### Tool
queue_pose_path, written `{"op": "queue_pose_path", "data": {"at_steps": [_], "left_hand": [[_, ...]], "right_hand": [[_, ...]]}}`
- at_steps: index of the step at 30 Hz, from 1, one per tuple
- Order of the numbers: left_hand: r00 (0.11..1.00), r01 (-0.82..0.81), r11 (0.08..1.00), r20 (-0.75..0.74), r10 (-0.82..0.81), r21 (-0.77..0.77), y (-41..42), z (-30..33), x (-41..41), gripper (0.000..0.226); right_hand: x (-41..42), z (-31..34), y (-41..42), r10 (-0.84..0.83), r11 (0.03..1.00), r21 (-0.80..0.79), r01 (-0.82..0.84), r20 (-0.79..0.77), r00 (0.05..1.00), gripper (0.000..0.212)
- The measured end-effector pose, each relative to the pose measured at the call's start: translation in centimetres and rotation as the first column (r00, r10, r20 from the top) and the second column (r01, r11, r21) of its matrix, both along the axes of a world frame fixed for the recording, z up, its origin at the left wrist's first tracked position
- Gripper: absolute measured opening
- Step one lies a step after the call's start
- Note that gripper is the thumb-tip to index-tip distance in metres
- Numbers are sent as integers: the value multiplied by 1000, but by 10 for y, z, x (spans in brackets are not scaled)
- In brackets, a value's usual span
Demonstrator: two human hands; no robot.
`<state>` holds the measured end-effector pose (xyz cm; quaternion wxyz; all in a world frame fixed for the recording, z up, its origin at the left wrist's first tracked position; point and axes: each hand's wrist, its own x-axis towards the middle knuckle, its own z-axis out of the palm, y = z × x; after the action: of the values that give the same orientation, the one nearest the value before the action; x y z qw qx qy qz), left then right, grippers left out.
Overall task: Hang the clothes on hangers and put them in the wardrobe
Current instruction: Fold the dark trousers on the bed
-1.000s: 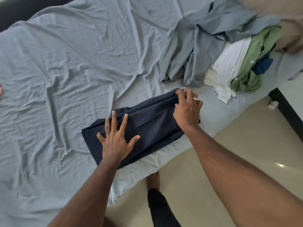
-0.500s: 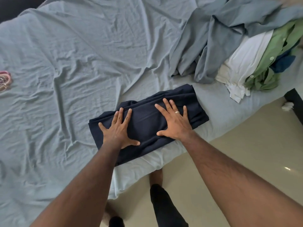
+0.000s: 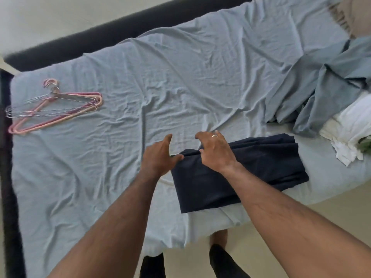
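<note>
With the folded navy garment lying at the bed's near edge, right hand grasping its left end and left hand released beside it, a one-sided lift would likely undo the fold before the hangers are reached.

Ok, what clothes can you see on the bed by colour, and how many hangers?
Navy garment: 1, folded
Grey-blue garment: 1, crumpled
White garment: 1
Green garment: 1, mostly cut off by the frame edge
Hangers: 1 overlapping bundle, pink and bare wire; single hangers cannot be told apart
Total: 4 garments, 1 hanger bundle
</note>
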<state>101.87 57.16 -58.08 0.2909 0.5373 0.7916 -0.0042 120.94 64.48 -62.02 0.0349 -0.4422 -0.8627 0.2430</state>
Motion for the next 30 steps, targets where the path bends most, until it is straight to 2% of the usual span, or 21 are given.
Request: {"op": "queue_pose_path", "data": {"at_steps": [4, 8, 15, 19, 24, 27, 30], "left_hand": [[985, -172, 984, 14, 172, 46, -14, 14, -82, 73], [958, -287, 955, -1, 288, 75, -43, 24, -173, 58], [893, -447, 892, -19, 450, 69, -99, 27, -322, 47], [875, -484, 873, 6, 485, 54, -114, 18, -387, 43], [885, -463, 886, 64, 461, 30, -117, -8, -441, 40], [889, -450, 893, 106, 446, 20, -118, -26, -457, 38], [886, -451, 893, 132, 445, 15, -117, -41, -464, 36]], "right_hand": [[-80, 7, -4, 27, 998, 62, -26, -17, 999, 53], [-163, 7, -20, 96, 990, 104, -94, -17, 995, 44], [-316, 0, -44, 114, 991, 72, -110, -54, 992, 29], [-392, -9, -39, 121, 993, 16, -120, -53, 991, 24], [-462, -32, -3, -201, 955, -232, 184, -55, 978, 24], [-485, -43, 15, -396, 884, -281, 373, -28, 918, 24], [-500, -55, 21, -471, 829, -297, 474, 84, 878, 26]]}}
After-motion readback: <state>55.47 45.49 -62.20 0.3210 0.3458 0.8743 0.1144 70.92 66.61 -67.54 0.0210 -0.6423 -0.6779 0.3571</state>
